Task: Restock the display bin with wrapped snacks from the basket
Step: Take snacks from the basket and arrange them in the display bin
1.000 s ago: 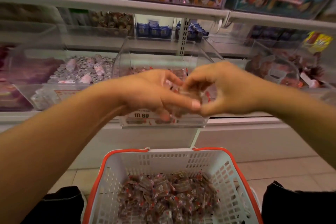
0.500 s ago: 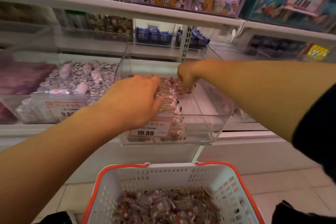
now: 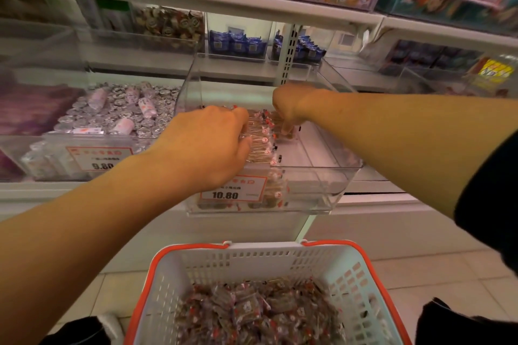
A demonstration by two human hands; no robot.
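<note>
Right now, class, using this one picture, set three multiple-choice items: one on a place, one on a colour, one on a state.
1. Where is the left hand?
A. in the basket
B. on the snack stack in the clear bin
C. on the floor

2. What colour is the basket rim?
A. orange-red
B. blue
C. black

3. How full is the clear bin?
A. empty
B. brimming
C. partly filled

Key: B, the fingers rest on the wrapped snacks; A, the white basket has an orange-red edge; C, the right side shows a bare floor.
</note>
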